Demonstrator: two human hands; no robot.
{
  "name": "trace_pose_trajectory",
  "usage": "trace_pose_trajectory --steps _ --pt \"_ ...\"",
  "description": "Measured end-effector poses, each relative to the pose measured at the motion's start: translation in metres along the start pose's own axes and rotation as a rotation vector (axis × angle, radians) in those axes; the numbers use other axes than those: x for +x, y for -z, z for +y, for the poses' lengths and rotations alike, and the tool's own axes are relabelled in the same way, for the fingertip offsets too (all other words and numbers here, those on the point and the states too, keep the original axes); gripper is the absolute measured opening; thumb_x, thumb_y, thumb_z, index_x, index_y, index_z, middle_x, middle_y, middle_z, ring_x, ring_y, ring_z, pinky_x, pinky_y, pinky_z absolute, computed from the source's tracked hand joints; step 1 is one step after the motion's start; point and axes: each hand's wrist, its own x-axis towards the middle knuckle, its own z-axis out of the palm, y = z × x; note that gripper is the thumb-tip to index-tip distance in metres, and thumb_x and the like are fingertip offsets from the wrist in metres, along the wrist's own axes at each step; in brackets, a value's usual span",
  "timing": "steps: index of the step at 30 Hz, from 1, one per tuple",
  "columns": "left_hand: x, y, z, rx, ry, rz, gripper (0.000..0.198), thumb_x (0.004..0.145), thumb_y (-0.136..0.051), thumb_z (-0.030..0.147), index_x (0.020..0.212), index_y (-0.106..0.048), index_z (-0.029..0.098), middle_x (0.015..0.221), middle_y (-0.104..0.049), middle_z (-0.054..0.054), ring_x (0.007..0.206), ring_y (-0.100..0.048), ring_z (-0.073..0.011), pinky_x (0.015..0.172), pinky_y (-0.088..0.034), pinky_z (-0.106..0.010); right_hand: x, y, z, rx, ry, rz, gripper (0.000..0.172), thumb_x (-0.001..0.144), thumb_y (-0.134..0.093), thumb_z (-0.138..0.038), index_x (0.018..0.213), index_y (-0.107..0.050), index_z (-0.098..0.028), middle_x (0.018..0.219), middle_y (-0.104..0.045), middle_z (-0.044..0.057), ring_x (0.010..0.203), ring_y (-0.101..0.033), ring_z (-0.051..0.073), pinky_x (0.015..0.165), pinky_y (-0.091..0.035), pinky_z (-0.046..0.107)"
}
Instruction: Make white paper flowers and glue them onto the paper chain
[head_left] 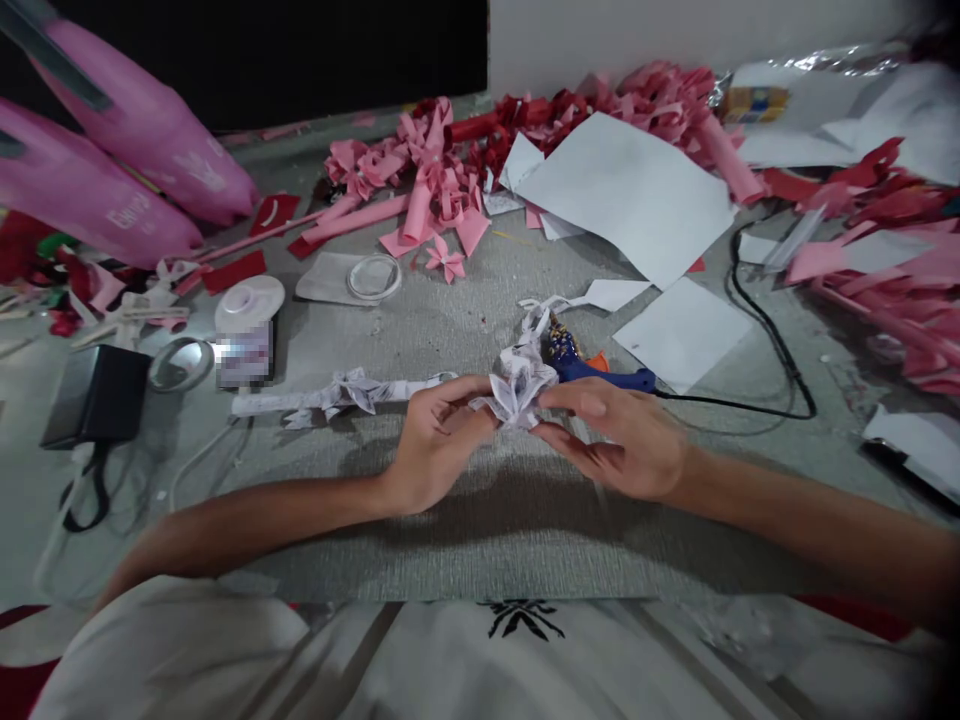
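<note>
Both hands meet at a folded white paper flower (516, 392) made from printed or lined paper. My left hand (439, 440) pinches its left side between thumb and fingers. On the other side, the thumb and fingers of my right hand (622, 435) close on the flower's petals. A paper stem with more paper flowers (352, 392) lies to the left of my left hand. Just behind the hands is a blue hot glue gun (600, 375) with an orange trigger, its cord running right. White paper strips and folded pieces (551, 305) lie beside its nozzle.
Pink and red paper flowers and rolls (435, 170) are heaped along the back. White paper sheets (630, 190) overlap at the right back. Two pink bottles (142, 130), a black power adapter (97, 395) and a tape roll (180, 363) are at left. A black cord (780, 350) loops at right.
</note>
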Motion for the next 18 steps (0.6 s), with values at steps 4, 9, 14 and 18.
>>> trace_pose_trajectory --steps 4,9,14,18 --pt "0.002 0.0 0.0 -0.036 0.058 -0.009 0.026 0.094 -0.075 0.043 0.101 -0.081 0.019 0.085 -0.077 -0.004 0.08 -0.069 -0.0164 0.073 -0.057 -0.027 0.003 0.0 -0.002 -0.027 0.025 -0.013 0.054 0.093 -0.07 -0.009 0.143 -0.055 -0.023 0.114 -0.079 0.005 0.098 -0.078 0.02 0.079 -0.066 0.03" --pt "0.004 0.0 -0.003 -0.145 0.124 -0.009 0.02 0.089 -0.081 0.034 0.1 -0.083 0.018 0.089 -0.077 -0.004 0.082 -0.068 -0.0145 0.078 -0.054 -0.024 0.01 -0.004 -0.01 -0.06 -0.034 -0.009 0.066 0.096 -0.062 -0.005 0.157 -0.042 -0.019 0.107 -0.078 0.007 0.09 -0.077 0.02 0.077 -0.065 0.029" --pt "0.009 0.003 -0.001 -0.166 0.133 -0.098 0.017 0.085 -0.085 0.03 0.096 -0.083 0.018 0.083 -0.074 -0.003 0.077 -0.066 -0.0134 0.074 -0.051 -0.022 0.008 -0.006 -0.009 -0.03 -0.113 -0.043 0.076 0.098 -0.063 -0.01 0.165 -0.03 -0.022 0.115 -0.078 0.008 0.091 -0.077 0.02 0.084 -0.067 0.031" --pt "0.011 0.006 -0.003 -0.154 0.141 -0.113 0.017 0.086 -0.084 0.031 0.097 -0.083 0.018 0.084 -0.075 -0.003 0.075 -0.065 -0.0132 0.071 -0.05 -0.022 0.008 -0.008 -0.005 0.068 -0.166 -0.039 0.076 0.098 -0.061 -0.011 0.165 -0.028 -0.024 0.12 -0.078 0.007 0.09 -0.078 0.018 0.089 -0.067 0.034"
